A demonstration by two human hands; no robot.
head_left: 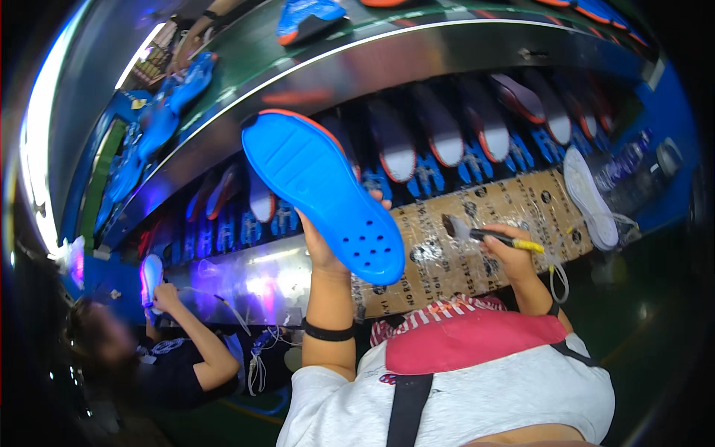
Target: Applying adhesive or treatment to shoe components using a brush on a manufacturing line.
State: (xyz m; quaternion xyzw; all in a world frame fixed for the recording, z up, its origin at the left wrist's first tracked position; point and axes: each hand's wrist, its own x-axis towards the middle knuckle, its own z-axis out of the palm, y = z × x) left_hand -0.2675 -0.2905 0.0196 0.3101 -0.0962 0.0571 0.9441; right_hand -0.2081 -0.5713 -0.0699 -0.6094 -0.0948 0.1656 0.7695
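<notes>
My left hand [323, 240] grips a bright blue shoe sole [319, 182] with an orange-red edge along its top. It is held up and tilted, with several small holes in its lower end, and its bulk hides most of my fingers. A brush [503, 238] with a black and yellow handle is in the fingers of my right hand [512, 255]. Its pale-tipped bristles point left, apart from the sole. Both hands are over a bench covered with printed brown cardboard [424, 272] under clear film.
A rack behind the bench holds several soles [400, 160]. A white sole [588, 197] and a clear bottle [655, 175] are at right. Above runs a green conveyor [417, 41] with blue soles. At left, a person's hand [167, 296] holds a pale sole [152, 274].
</notes>
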